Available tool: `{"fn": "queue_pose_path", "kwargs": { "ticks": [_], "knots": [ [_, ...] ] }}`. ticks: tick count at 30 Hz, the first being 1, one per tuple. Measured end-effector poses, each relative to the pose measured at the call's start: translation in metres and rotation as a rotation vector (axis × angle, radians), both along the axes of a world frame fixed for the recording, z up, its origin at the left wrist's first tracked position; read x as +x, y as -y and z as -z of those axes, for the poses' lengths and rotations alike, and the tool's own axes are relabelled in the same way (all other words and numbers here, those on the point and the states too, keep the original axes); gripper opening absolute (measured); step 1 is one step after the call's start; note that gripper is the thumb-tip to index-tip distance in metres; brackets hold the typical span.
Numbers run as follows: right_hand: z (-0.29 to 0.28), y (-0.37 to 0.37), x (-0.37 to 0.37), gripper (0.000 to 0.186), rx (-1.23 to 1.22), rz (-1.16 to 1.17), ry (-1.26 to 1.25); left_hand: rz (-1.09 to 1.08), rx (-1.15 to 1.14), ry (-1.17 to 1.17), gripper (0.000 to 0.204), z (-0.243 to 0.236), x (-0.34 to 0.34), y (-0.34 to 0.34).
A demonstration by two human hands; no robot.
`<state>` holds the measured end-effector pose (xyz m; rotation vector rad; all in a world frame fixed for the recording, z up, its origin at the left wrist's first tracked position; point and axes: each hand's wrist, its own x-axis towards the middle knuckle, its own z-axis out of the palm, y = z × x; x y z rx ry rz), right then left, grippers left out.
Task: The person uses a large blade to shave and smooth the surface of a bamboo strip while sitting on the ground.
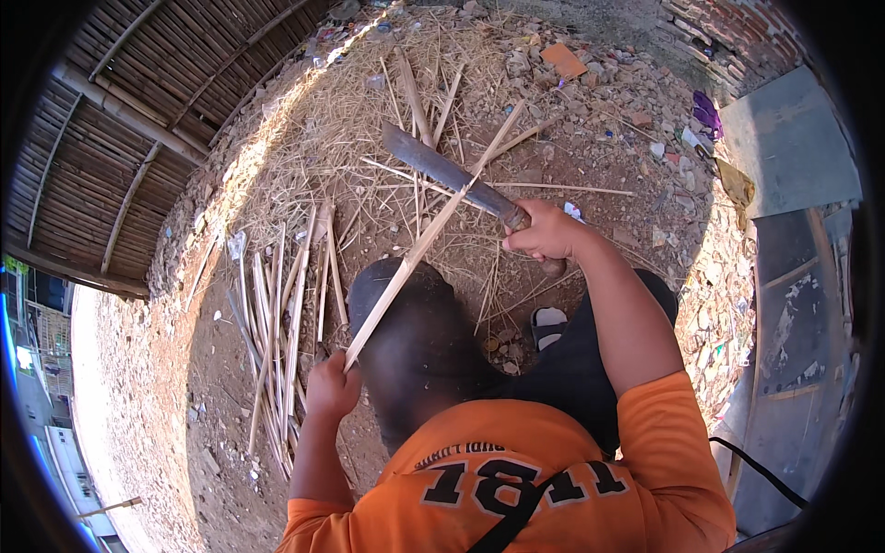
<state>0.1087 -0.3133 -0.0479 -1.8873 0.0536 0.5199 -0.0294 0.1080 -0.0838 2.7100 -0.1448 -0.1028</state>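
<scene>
My left hand (pixel 333 385) is closed round the near end of a long pale bamboo strip (pixel 406 267). The strip slants up to the right across my left knee, its far end over the ground. In my right hand (pixel 544 230) is a machete (pixel 438 166), gripped by its wooden handle. Its dark, broad blade points up and to the left and crosses the strip near the strip's upper part. Whether the edge bites into the bamboo, I cannot tell.
Several split bamboo strips (pixel 277 323) lie in a pile left of my legs. More bamboo pieces (pixel 415 97) and straw-like shavings cover the dirt ahead. A woven bamboo wall (pixel 101 138) stands at left, grey panels (pixel 793 138) at right. An orange tile piece (pixel 563 61) lies far off.
</scene>
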Motion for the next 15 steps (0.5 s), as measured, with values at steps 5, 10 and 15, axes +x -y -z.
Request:
{"fn": "queue_pose_path", "kwargs": {
  "ticks": [5,10,15],
  "knots": [
    [0.001,0.019,0.007,0.027,0.206,0.029,0.043,-0.023,-0.02,-0.037,0.016,0.001,-0.001,0.008],
    [-0.008,0.041,0.01,0.023,0.366,0.3,0.192,-0.022,-0.048,-0.013,0.017,0.002,-0.002,0.011],
    [-0.004,-0.003,-0.008,0.025,0.095,-0.058,-0.054,-0.026,-0.002,-0.038,0.019,0.002,0.0,0.005]
  ]
}}
